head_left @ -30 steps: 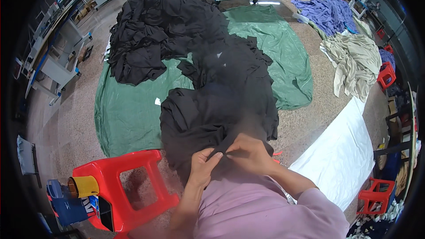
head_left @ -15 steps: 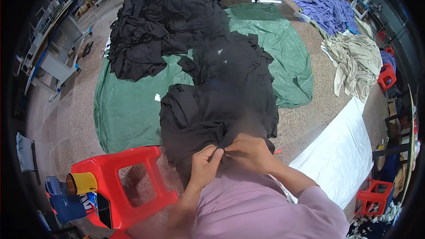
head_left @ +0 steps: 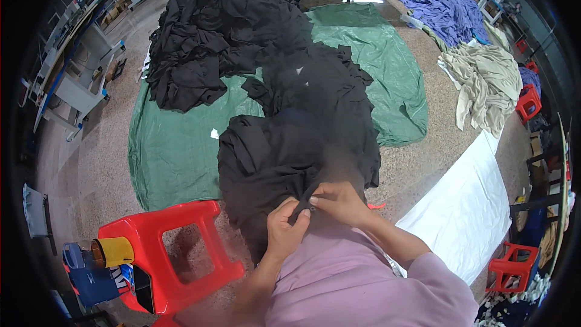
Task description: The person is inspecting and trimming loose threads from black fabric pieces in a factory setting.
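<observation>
A black cloth garment [head_left: 272,151] lies bunched over my lap and runs forward into more black cloth. My left hand [head_left: 287,227] pinches an edge of it between thumb and fingers. Close beside it on the right, my right hand [head_left: 341,202] grips the same edge, thumb and forefinger pressed together. A short folded strip of the cloth stands up between the two hands. Whether that strip is a hem, cuff or placket I cannot tell. A blurred patch in the picture softens the cloth just above my right hand.
A large black cloth heap [head_left: 212,30] rests on a green sheet [head_left: 175,157]. On the left stands a red stool [head_left: 145,224] with a yellow tape roll [head_left: 114,251]. Right are a white sheet [head_left: 460,206], beige cloth [head_left: 484,85] and purple cloth [head_left: 448,18].
My left hand has turned slightly and shifted right and down. The right hand's fingers have moved a little along the edge, and more of the folded strip shows between the hands.
</observation>
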Available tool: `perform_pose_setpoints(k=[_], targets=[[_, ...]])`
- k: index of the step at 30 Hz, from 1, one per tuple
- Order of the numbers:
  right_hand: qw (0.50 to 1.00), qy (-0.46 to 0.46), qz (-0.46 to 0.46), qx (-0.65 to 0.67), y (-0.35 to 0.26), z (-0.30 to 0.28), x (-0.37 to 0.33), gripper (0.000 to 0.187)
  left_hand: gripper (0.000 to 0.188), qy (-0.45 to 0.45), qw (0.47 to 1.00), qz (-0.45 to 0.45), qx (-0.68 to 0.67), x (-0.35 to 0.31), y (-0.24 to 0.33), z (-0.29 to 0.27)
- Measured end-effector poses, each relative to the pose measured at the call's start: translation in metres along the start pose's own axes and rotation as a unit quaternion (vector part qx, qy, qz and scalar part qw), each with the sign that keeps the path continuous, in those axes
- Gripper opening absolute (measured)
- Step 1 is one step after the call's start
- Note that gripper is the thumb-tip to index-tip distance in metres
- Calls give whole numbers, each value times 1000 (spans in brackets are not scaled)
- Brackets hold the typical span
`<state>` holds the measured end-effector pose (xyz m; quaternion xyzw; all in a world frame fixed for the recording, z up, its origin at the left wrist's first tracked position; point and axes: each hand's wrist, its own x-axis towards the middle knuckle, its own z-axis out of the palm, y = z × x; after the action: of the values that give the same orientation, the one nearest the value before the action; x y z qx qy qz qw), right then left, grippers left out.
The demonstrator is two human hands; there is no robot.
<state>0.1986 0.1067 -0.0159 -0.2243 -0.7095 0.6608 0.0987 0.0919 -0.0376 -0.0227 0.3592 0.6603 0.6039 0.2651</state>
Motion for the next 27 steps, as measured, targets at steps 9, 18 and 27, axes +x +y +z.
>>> perform_pose_setpoints(k=[9, 18, 27], targets=[[968, -81, -135, -194, -19, 0, -4, 49, 15, 89, 970, -159, -161, 4, 5, 2], [941, 248, -128, -194, -79, -56, -57, 27, 96, -326, 863, 157, 352, 14, 70, -43], [894, 386, -221, 46, -186, -158, 54, 36, 48, -230, 759, 21, 609, 108, 113, -155]])
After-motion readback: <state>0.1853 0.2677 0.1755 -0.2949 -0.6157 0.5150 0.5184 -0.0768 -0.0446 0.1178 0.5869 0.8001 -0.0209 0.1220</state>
